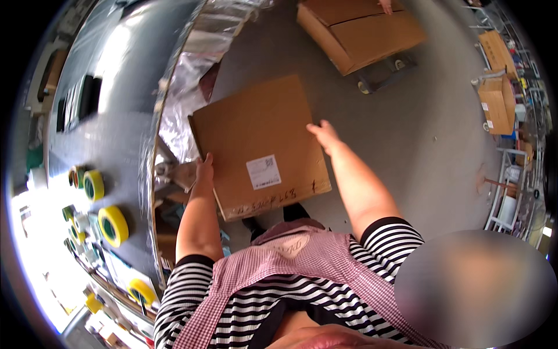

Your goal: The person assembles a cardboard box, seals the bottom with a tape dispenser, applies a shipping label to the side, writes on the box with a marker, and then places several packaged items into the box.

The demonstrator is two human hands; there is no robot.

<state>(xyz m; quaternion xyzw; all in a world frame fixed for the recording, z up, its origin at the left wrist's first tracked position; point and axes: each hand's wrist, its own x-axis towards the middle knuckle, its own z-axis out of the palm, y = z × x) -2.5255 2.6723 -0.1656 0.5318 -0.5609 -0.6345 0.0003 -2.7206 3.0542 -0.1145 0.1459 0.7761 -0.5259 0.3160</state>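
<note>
A large, flat cardboard box (256,128) with a white label (263,172) is in front of my body, above the floor, its near edge marked with dark handwriting. My left hand (204,170) grips its left edge, thumb along the top. At the opposite edge, my right hand (325,137) presses its fingers against the side; the undersides of both hands are hidden. Clear tape shines along the box's near edge.
Along the left runs a dark workbench (122,145) carrying yellow tape rolls (113,226) and clear plastic sheeting. Ahead, another person's hand (386,6) rests on a big carton (366,35) atop a wheeled dolly (386,75). Metal racks (504,192) with boxes (496,104) line the right.
</note>
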